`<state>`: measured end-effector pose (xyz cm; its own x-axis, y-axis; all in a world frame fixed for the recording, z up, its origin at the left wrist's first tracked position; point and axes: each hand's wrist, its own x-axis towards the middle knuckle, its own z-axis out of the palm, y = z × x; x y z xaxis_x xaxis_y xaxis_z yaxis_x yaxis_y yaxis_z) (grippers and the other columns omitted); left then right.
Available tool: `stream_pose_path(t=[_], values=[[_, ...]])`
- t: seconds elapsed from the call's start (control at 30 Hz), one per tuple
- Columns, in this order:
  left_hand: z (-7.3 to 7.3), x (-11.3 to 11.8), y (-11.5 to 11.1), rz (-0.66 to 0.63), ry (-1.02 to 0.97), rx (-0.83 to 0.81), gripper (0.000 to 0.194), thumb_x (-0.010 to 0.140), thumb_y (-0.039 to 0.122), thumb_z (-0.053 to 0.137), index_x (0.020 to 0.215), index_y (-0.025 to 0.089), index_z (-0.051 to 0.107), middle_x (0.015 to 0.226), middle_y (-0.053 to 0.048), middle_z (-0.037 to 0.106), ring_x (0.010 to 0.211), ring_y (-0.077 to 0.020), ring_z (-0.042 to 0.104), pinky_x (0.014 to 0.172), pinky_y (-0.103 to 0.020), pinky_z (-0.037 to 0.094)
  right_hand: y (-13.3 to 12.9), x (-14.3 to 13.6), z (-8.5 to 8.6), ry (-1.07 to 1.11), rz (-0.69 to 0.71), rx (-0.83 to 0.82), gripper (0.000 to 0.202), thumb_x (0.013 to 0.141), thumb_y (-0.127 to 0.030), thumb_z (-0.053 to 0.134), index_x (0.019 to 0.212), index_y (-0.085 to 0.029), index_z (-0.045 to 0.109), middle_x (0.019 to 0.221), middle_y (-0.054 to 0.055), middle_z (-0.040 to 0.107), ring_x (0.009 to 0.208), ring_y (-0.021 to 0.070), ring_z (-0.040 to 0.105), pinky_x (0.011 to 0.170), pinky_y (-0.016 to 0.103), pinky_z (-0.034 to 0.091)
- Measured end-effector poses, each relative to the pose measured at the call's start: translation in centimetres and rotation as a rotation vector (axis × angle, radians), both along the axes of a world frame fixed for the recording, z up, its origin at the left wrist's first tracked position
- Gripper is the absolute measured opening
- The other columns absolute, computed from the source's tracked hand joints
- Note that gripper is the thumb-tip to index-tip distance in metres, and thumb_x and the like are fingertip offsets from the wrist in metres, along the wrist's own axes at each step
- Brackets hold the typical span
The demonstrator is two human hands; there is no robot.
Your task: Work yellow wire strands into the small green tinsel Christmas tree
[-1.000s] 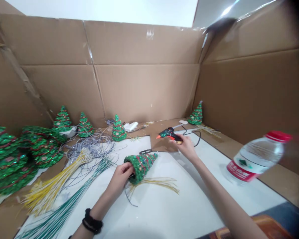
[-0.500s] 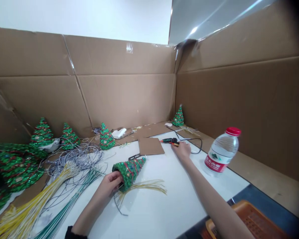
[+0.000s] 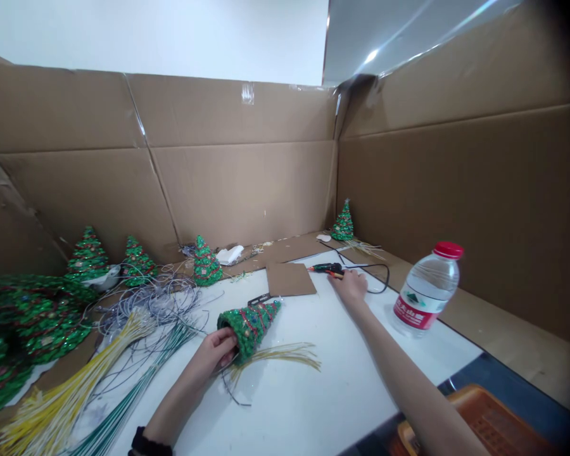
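My left hand (image 3: 217, 351) is closed on the open base rim of a small green tinsel Christmas tree (image 3: 254, 324), which lies on its side with its tip pointing right. A dark wire hangs from near the base. My right hand (image 3: 350, 288) reaches far forward, its fingers closed around a small tool with orange-and-black handles (image 3: 335, 275); the fingers partly hide it. Just behind that lies a green-and-black tool with a cord, like a glue gun (image 3: 325, 268). Yellow strands (image 3: 285, 356) lie beside the tree, and a brown cardboard square (image 3: 291, 280) sits between both hands.
A water bottle (image 3: 427, 288) stands right of my right arm, near an orange basket (image 3: 479, 405). Finished-looking trees (image 3: 206, 263) line the back and left. Yellow wire bundles (image 3: 90, 361), green wires (image 3: 142, 380) and tangled grey wire (image 3: 147, 297) cover the left. Cardboard walls (image 3: 242, 177) enclose the table.
The view has shifted slightly, so things appear a little further right. Both hands keep nearly the same places, the left still on the tree's rim.
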<state>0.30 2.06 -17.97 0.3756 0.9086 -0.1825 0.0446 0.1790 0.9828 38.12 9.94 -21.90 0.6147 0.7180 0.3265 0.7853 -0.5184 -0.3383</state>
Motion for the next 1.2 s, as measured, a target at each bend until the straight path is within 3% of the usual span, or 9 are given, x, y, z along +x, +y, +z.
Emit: stream_pose_path(t=[0.13,0.23,0.4,0.5,0.6,0.73,1.0,1.2], values=[[-0.3,0.1,0.0,-0.002,-0.03,-0.001,0.046,0.059,0.058,0.066,0.06,0.016,0.047,0.041,0.008,0.036,0.039,-0.0043,0.025,0.043,-0.021,0.012,-0.4,-0.6,0.6,-0.045,0.024,0.081,0.058,0.072,-0.055,0.06,0.106,-0.008,0.06,0.099,0.02,0.059,0.098,0.0351,0.046,0.078,0.042,0.036],[-0.2,0.3,-0.2,0.001,-0.033,-0.001,0.047,0.06,0.059,0.065,0.058,0.017,0.044,0.04,0.008,0.036,0.039,-0.0041,0.024,0.044,-0.022,0.011,-0.6,-2.5,1.2,-0.113,0.151,0.258,0.059,0.073,-0.05,0.061,0.114,-0.008,0.056,0.104,0.02,0.056,0.098,0.0336,0.044,0.081,0.043,0.035],[-0.6,0.3,-0.3,0.007,-0.029,0.001,0.045,0.062,0.057,0.064,0.057,0.017,0.042,0.041,0.009,0.034,0.04,-0.004,0.023,0.044,-0.023,0.01,-2.1,-9.1,2.5,0.047,0.657,0.545,0.032,0.087,-0.034,0.041,0.107,-0.016,0.058,0.095,0.011,0.059,0.089,0.0259,0.048,0.082,0.04,0.038],[-1.5,0.2,0.0,-0.006,-0.07,-0.009,0.043,0.064,0.055,0.063,0.059,0.017,0.043,0.043,0.009,0.033,0.041,-0.004,0.022,0.045,-0.024,0.01,-3.8,-13.6,3.9,0.262,0.959,0.551,0.028,0.091,-0.029,0.035,0.103,-0.019,0.059,0.081,0.006,0.059,0.078,0.0214,0.052,0.072,0.034,0.043],[-2.1,0.1,0.2,-0.015,-0.096,-0.016,0.042,0.064,0.054,0.063,0.06,0.017,0.044,0.042,0.01,0.033,0.04,-0.0039,0.021,0.045,-0.024,0.009,-5.1,-17.0,4.7,0.384,1.124,0.56,0.026,0.093,-0.029,0.036,0.102,-0.022,0.059,0.074,0.004,0.058,0.074,0.0197,0.053,0.069,0.032,0.045],[-1.9,0.3,0.0,-0.007,-0.103,-0.011,0.042,0.065,0.054,0.063,0.061,0.017,0.045,0.042,0.01,0.033,0.04,-0.0039,0.02,0.045,-0.024,0.01,-6.1,-19.0,4.3,0.429,1.239,0.597,0.025,0.094,-0.026,0.035,0.105,-0.023,0.057,0.081,0.004,0.06,0.079,0.019,0.054,0.072,0.033,0.046],[-1.5,0.4,-0.1,0.025,-0.051,0.043,0.041,0.066,0.054,0.062,0.061,0.016,0.049,0.043,0.009,0.031,0.041,-0.0052,0.022,0.044,-0.024,0.012,-7.6,-19.0,2.7,0.306,1.412,0.583,0.023,0.094,-0.02,0.036,0.105,-0.024,0.056,0.091,0.005,0.064,0.08,0.0189,0.056,0.072,0.035,0.045],[-1.1,0.1,-0.3,0.023,-0.024,0.185,0.036,0.072,0.048,0.059,0.065,0.014,0.054,0.061,0.002,0.05,0.056,-0.0095,0.04,0.054,-0.022,0.03,-7.6,-19.4,2.6,0.244,1.424,0.595,0.02,0.093,-0.022,0.039,0.103,-0.024,0.057,0.092,0.006,0.064,0.084,0.0192,0.058,0.072,0.034,0.046]])
